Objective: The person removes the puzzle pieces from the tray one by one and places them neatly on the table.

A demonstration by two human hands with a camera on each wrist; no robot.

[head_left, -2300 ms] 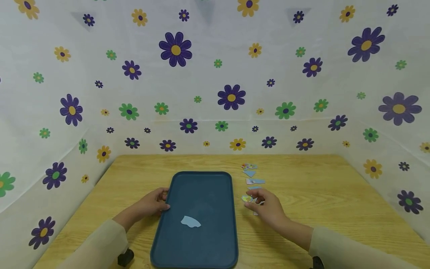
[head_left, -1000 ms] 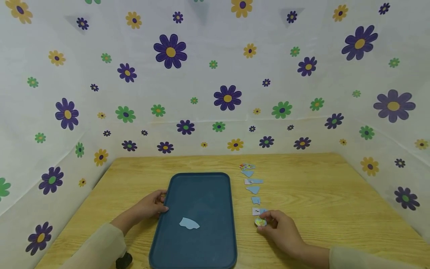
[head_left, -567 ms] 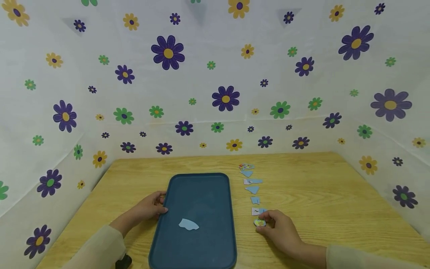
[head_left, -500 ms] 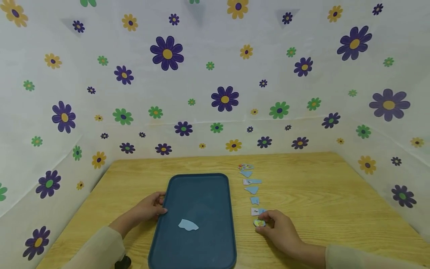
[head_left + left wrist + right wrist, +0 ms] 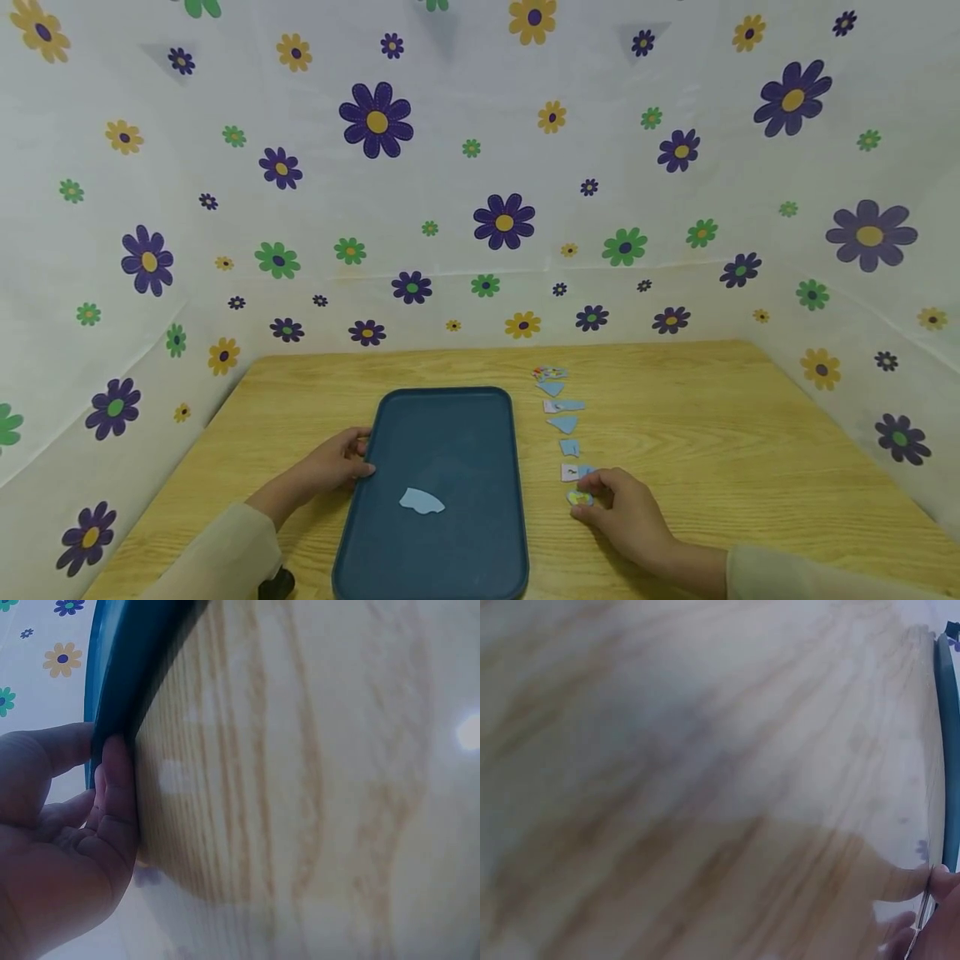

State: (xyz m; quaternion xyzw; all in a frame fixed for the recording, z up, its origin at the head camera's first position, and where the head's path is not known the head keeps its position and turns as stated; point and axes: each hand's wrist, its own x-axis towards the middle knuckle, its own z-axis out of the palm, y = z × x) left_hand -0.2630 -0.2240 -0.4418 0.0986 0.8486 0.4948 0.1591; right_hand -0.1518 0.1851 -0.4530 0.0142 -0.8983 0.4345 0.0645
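A dark blue tray (image 5: 442, 433) lies on the wooden table, with one pale blue puzzle piece (image 5: 422, 502) on it. My left hand (image 5: 330, 462) grips the tray's left edge; the left wrist view shows the thumb and fingers (image 5: 112, 780) pinching its rim (image 5: 109, 667). To the tray's right, my right hand (image 5: 630, 512) pinches a small rounded puzzle piece (image 5: 579, 497) with a yellow pattern between thumb and forefinger, low over the table. Just beyond it is a pink-and-blue puzzle piece (image 5: 572, 472), partly covered by the fingers. The right wrist view catches only the hand's edge (image 5: 941, 922).
Several puzzle pieces form a line along the tray's right side, among them a blue triangular one (image 5: 564, 424), a pink-and-blue strip (image 5: 564, 406) and a colourful patterned one (image 5: 550, 372) at the far end. A flower-printed cloth (image 5: 450, 183) walls the table's back and sides.
My right hand has brought the yellow-patterned piece toward me, to the near end of the line, uncovering pieces behind it. It has stayed there since. My left hand keeps its grip on the tray.
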